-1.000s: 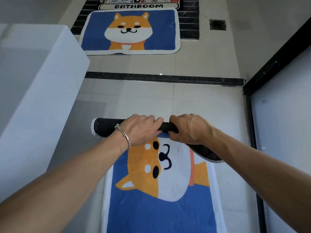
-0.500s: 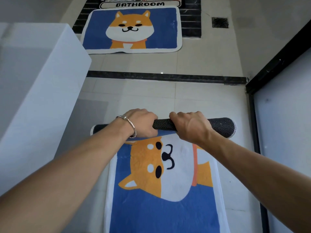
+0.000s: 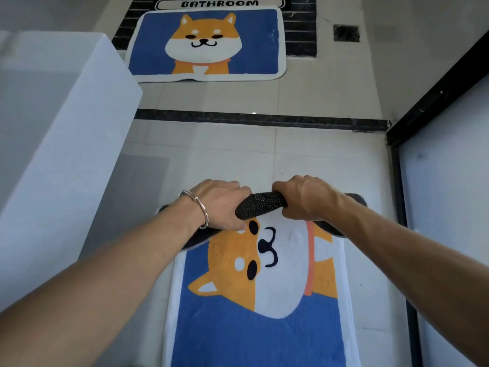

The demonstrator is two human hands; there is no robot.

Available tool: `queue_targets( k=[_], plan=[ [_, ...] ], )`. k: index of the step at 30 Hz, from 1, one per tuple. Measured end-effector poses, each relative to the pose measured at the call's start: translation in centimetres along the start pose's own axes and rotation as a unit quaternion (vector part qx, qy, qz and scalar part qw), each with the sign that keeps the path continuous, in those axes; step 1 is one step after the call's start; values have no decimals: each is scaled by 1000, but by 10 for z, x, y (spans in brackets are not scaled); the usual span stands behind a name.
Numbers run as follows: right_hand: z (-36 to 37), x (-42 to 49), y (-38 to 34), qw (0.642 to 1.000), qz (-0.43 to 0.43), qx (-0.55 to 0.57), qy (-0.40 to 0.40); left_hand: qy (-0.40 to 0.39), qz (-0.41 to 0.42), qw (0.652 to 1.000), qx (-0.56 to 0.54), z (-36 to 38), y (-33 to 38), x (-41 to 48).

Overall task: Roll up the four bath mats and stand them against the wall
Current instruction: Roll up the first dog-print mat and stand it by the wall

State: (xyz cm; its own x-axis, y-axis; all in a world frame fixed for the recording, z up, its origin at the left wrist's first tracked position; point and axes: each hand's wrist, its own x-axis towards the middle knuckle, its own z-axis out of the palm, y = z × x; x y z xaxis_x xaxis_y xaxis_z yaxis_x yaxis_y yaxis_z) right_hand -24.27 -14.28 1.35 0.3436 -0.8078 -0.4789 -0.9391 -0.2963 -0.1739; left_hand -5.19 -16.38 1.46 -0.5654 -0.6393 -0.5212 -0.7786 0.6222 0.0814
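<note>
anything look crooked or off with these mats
The roll of the near dog mat is uneven: tight between the left hand and right hand, but both ends flare loose and sag toward the person. The far dog mat has a ripple in its near edge and overlaps the black striped mat.

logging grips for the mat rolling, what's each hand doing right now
left hand: closed, fingers curled over the rolled end of the near bath mat.
right hand: closed, gripping the same rolled end.

The near mat (image 3: pixel 254 340) runs off the bottom edge; the BATHROOM mat (image 3: pixel 219 4) is cut by the top.
</note>
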Motion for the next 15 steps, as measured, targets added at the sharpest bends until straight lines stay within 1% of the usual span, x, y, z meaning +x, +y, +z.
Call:
queue_targets(
  k=[1,3,4,6,8,12,14,15],
  plan=[
    [-2,0,-1,1000,-2,8,-22,-8,4,1000,6,2,-1,-1],
    [-6,0,-1,998,-5,30,-54,31,11,999,29,6,0,-1],
    [-9,0,-1,998,-2,37,-59,59,9,997,40,6,1,0],
    [-12,2,-1,997,10,45,-57,90,-2,994,60,3,3,2],
    [-14,2,-2,997,23,52,-53,88,-5,994,65,0,6,3],
    [-9,0,-2,997,29,54,-57,40,3,998,49,-7,6,6],
    [-7,1,-1,998,36,32,-41,52,4,996,66,-7,7,9],
    [-5,2,-1,999,39,17,-19,70,2,994,85,-5,8,10]
  ],
)
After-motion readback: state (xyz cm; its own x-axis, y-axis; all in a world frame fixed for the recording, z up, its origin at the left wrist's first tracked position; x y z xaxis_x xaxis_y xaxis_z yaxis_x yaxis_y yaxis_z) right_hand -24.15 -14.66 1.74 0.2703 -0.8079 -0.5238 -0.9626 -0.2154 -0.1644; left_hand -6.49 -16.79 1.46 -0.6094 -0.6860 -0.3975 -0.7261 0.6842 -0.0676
